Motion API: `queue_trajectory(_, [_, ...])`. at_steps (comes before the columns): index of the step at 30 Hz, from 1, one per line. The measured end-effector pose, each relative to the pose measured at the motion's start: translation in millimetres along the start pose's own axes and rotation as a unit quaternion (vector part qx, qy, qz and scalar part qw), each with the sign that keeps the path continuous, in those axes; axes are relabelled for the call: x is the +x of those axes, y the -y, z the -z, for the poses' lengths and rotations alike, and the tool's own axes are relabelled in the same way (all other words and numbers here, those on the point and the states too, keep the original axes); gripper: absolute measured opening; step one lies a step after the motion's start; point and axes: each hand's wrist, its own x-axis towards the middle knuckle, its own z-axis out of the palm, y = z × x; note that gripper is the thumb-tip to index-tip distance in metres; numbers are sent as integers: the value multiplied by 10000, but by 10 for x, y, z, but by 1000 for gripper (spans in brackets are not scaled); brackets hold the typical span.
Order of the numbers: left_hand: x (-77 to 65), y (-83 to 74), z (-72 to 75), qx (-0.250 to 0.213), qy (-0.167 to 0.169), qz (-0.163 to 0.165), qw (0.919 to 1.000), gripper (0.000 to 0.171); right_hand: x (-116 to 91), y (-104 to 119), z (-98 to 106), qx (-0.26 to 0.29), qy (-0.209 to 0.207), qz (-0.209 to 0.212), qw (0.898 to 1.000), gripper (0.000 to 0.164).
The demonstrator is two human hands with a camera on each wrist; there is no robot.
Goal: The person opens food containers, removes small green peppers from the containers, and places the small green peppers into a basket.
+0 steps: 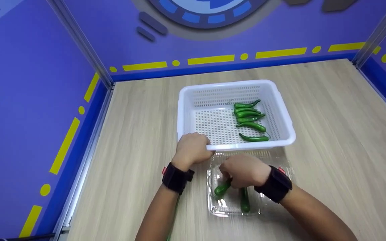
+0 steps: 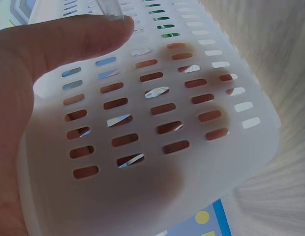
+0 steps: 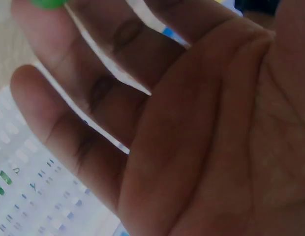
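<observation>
In the head view, my left hand (image 1: 193, 148) grips the near-left corner of a white perforated plastic basket (image 1: 246, 146). The left wrist view shows the thumb (image 2: 93, 37) over the basket wall (image 2: 142, 196), with the other fingers dimly visible behind its slots. My right hand (image 1: 246, 170) is inside a clear plastic clamshell container (image 1: 213, 208) in front of the basket. It pinches one end of a green chili pepper (image 1: 221, 189); another chili pepper (image 1: 245, 203) lies beside it, partly hidden by the hand. A green tip (image 3: 48, 2) shows at the right fingertips.
Several green chili peppers (image 1: 251, 126) lie in a column on the basket's right side. The wooden tabletop (image 1: 139, 134) is bounded by blue panels (image 1: 62, 83) at the left, back and right. A thin green strip (image 1: 173, 217) shows along the left forearm.
</observation>
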Motion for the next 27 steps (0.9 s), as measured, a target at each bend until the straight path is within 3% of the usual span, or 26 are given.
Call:
queue_trajectory(12, [1, 3, -7, -42, -4, 64, 10000, 30, -175, -67, 179, 561, -313, 465, 9969, 19])
queue_trajectory(21, [-5, -10, -42, 129, -170, 38, 9998, 31, -303, -93, 248, 489, -663, 653, 9945, 19])
queue_trajectory(27, [5, -13, -16, 139, -186, 42, 9997, 32, -351, -155, 363, 474, -1181, 901, 9878, 15])
